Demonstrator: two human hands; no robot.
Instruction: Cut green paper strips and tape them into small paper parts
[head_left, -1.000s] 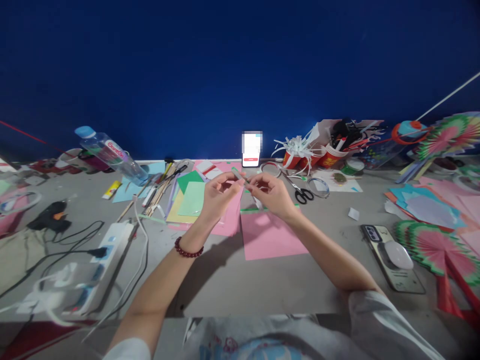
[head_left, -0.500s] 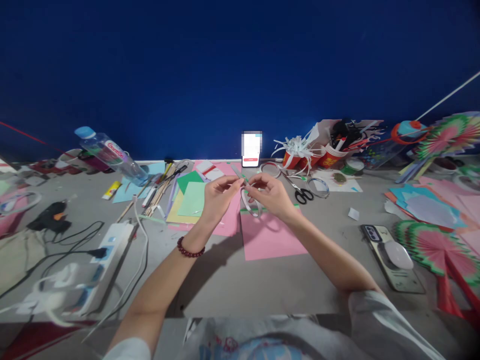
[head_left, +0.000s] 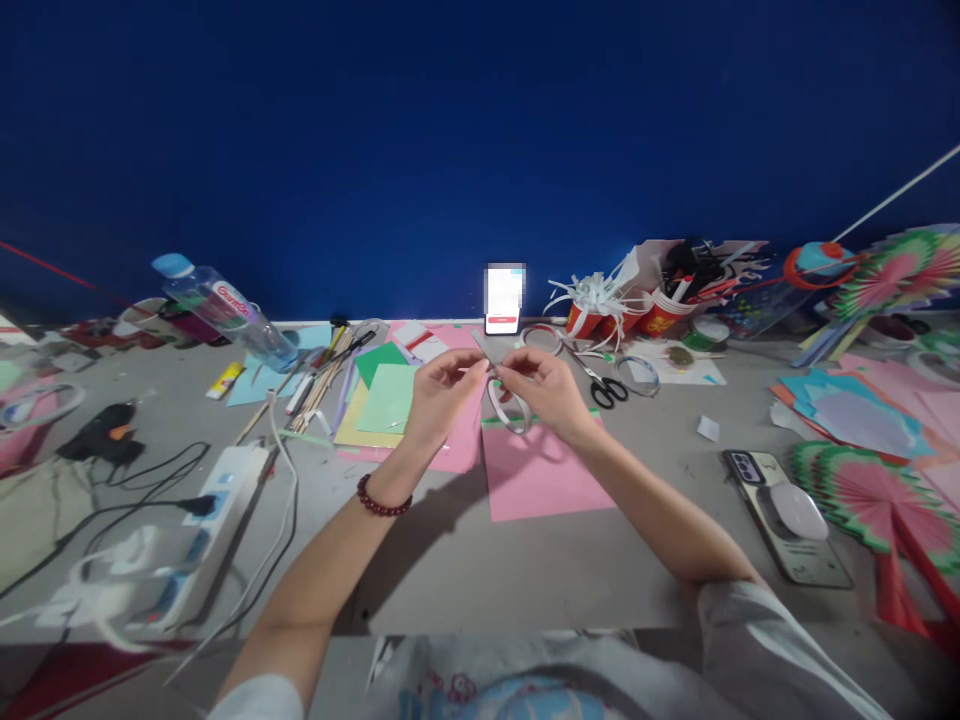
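Note:
My left hand (head_left: 451,392), with a dark red bead bracelet (head_left: 385,497) below its wrist, is closed with thumb and forefinger pinched. Right beside it, nearly touching, my right hand (head_left: 546,392) is pinched too. A thin pale strip (head_left: 482,345) sticks up between the fingertips. From my right hand's fingers hangs a narrow whitish roll of tape (head_left: 517,425), partly hidden behind them. Both hands are above the table, over a sheet of pink paper (head_left: 547,475) with a green strip along its far edge.
Left stand a plastic bottle (head_left: 232,310) and a power strip (head_left: 217,530); coloured papers (head_left: 386,400) lie nearer the middle. Behind my hands is a lit phone (head_left: 502,300). Scissors (head_left: 607,390), red cups (head_left: 664,312), another phone (head_left: 787,520) and paper fans (head_left: 885,500) are to the right.
The hands have barely shifted, and both still pinch at the same spot. The roll of tape has swung slightly to the right, and the strip between the fingertips has turned a little.

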